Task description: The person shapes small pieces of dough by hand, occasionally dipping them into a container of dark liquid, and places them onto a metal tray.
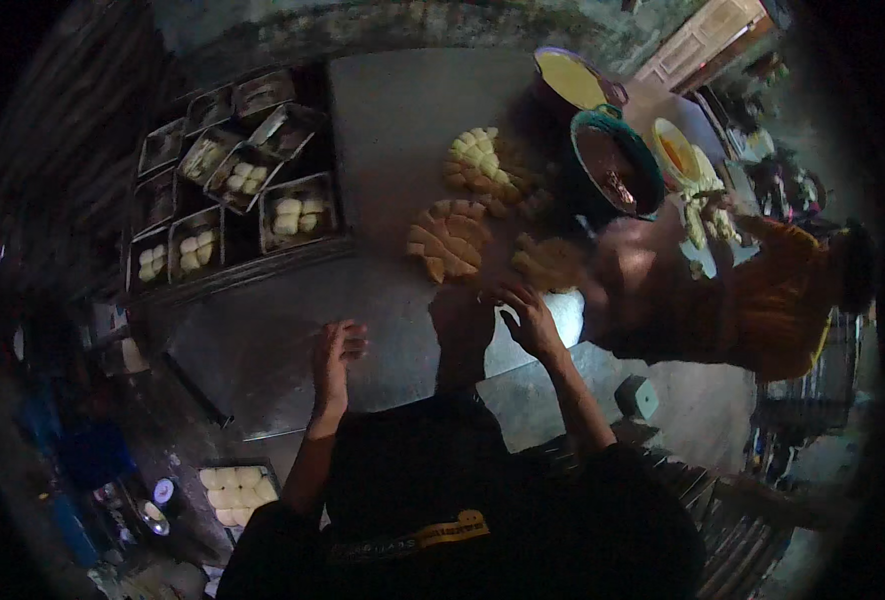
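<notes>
My left hand is over the near part of the metal table, fingers loosely curved and apart, holding nothing. Farther right, my right hand reaches forward with thumb and fingers spread. Its fingertips are close to a brownish, dimly lit dough-like piece; whether they touch it I cannot tell. Beyond my hands lies a round, golden cluster of segmented bread or dough. A second cluster, paler on top, sits behind it. My right hand's shadow falls across the table between my hands.
At the left, a dark tray carries several metal loaf tins, some with pale dough balls. A green tub, a yellow-lined basin and a yellow bucket stand at the far right. A person in orange leans in from the right.
</notes>
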`<state>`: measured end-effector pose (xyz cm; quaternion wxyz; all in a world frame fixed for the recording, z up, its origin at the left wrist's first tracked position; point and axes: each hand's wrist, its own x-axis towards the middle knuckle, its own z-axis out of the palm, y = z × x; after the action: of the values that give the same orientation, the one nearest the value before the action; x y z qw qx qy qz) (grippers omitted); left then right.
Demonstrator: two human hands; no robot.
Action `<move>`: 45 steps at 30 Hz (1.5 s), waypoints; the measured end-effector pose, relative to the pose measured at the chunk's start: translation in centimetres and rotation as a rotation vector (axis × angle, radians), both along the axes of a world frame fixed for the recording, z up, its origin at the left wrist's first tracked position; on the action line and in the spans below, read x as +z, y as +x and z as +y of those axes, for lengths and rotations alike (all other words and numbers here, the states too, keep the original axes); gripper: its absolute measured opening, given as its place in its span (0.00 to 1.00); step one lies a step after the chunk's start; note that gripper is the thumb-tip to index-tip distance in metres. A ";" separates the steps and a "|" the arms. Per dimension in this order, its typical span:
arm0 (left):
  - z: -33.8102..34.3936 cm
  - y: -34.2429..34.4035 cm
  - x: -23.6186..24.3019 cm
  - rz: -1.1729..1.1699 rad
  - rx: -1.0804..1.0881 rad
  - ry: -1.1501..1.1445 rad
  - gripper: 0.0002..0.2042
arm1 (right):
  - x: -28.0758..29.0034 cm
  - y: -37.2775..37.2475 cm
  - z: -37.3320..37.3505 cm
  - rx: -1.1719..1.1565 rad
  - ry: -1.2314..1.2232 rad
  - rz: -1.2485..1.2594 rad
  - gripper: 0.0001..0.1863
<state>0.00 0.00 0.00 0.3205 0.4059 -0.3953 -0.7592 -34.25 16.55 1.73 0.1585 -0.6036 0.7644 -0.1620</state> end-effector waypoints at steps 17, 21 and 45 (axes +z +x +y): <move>12.7 -17.6 2.4 -0.602 -0.195 -0.925 0.21 | -2.8 -8.3 -1.4 0.401 -0.173 -0.540 0.19; 16.8 -16.6 -2.1 -0.910 -0.412 -1.200 0.25 | -1.5 -18.5 -7.1 0.490 0.011 -0.058 0.21; 16.9 -23.1 3.2 -0.058 0.073 -0.220 0.22 | 6.6 -19.7 -12.1 0.414 -0.304 -0.444 0.23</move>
<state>-23.14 16.86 3.15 0.3791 0.4041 -0.4701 -0.6870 -53.92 4.44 8.33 0.2589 -0.7127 0.5396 -0.3659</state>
